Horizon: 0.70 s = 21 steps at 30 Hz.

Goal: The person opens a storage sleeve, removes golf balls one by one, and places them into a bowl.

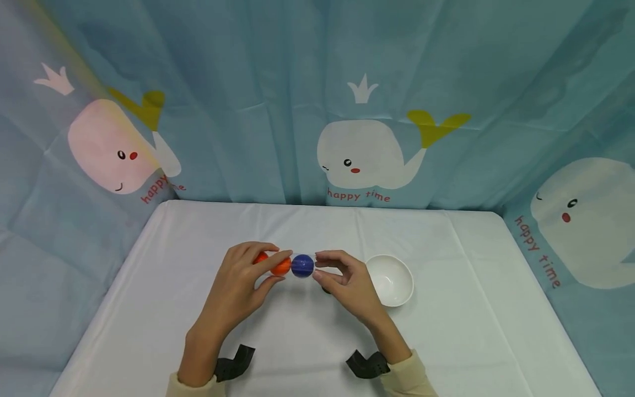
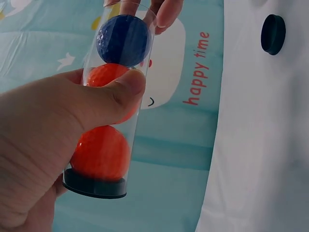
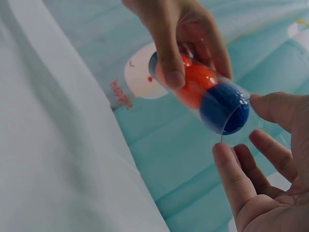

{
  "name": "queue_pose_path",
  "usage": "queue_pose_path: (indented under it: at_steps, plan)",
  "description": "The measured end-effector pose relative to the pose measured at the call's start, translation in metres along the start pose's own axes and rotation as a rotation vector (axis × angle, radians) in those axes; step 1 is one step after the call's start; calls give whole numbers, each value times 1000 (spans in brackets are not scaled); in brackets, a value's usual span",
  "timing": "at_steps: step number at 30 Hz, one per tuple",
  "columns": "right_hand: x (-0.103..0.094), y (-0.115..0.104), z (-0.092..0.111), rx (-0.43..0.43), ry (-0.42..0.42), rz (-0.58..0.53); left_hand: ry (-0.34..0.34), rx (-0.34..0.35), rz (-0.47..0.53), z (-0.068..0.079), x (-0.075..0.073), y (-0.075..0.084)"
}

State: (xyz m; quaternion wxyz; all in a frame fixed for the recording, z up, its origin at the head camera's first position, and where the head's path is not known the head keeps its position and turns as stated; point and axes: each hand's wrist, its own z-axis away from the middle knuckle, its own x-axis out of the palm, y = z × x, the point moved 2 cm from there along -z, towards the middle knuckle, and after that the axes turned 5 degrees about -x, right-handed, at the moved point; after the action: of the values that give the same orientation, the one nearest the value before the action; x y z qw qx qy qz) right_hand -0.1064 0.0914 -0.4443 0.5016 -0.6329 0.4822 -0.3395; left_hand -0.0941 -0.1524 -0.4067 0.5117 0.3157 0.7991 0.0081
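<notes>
A clear plastic tube (image 2: 134, 145) is held up over the table, lying roughly level in the head view. Inside sit two orange balls (image 2: 102, 153) and a blue ball (image 1: 302, 266), their surfaces dimpled like golf balls. The left hand (image 1: 241, 278) grips the tube around the orange balls, thumb across its side. A dark cap (image 2: 94, 184) closes the tube's left end. At the uncapped right end, beside the blue ball, the right hand (image 1: 350, 282) pinches the rim between thumb and fingertips. Another dark cap (image 2: 273, 34) lies on the table, mostly hidden by the right hand in the head view.
A white bowl (image 1: 397, 281) stands on the table just right of the right hand. White cloth (image 1: 471, 331) covers the table. Blue curtains with whale prints (image 1: 364, 154) hang along the back and both sides. Each wrist wears a black mount (image 1: 368, 365).
</notes>
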Motion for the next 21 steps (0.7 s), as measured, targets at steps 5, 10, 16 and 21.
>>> queue_pose_path:
  at_steps: [5,10,16,21]
  plan:
    - [3,0,0,4,4,-15,26,12,-13,0,-4,1]
    - [4,0,0,12,2,-30,39,23,-25,0,-6,3]
    - [5,3,0,18,-1,-38,40,19,-37,0,-9,3]
    - [5,3,0,27,-4,-28,35,15,-33,1,-11,4]
